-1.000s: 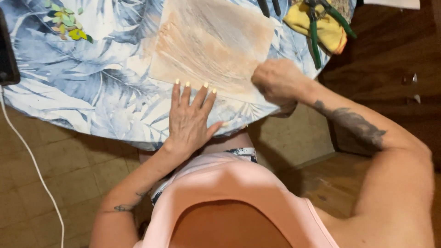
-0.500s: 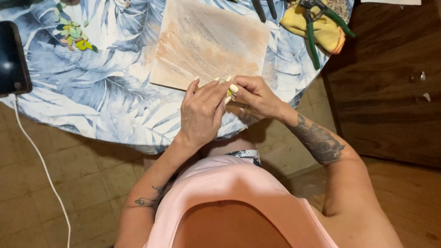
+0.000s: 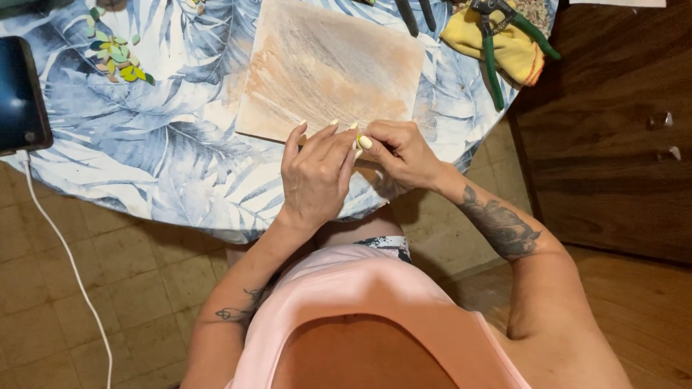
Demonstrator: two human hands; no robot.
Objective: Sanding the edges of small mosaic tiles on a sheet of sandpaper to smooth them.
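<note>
Left hand (image 3: 314, 176): rests at the near edge of the round tabletop (image 3: 144, 151), back of the hand up, fingers (image 3: 294, 140) bent and close together, their tips touching the near edge of the board. Thumb side pressed against the right hand.

Right hand (image 3: 404, 153): just beside the left hand and touching it, knuckles raised, fingers (image 3: 365, 142) curled inward and pinched together. A very small yellowish piece (image 3: 357, 138) seems to sit between the tips of both hands; too small to tell whether it is a separate thing or a fingernail. Forearm bears a dark tattoo.

Board (image 3: 331, 68): flat square panel, pale beige with streaked orange-brown wash, lying on the tabletop directly beyond both hands; near edge under the fingertips.

Tabletop: covered with a cloth printed in blue-grey leaves on white.

Small coloured pieces (image 3: 115, 54): cluster of green and yellow bits, far left of the board, well apart from the hands.

Dark tablet (image 3: 21, 94): at the left rim of the tabletop, with a white cable (image 3: 65, 252) trailing down across the tiled floor.

Yellow cloth (image 3: 497, 43): upper right of the board, carrying green-handled pliers (image 3: 497, 50). Two dark tool handles (image 3: 414, 14) lie just left of it, by the board's far corner.

Dark wooden cabinet (image 3: 613, 130): right of the tabletop.
</note>
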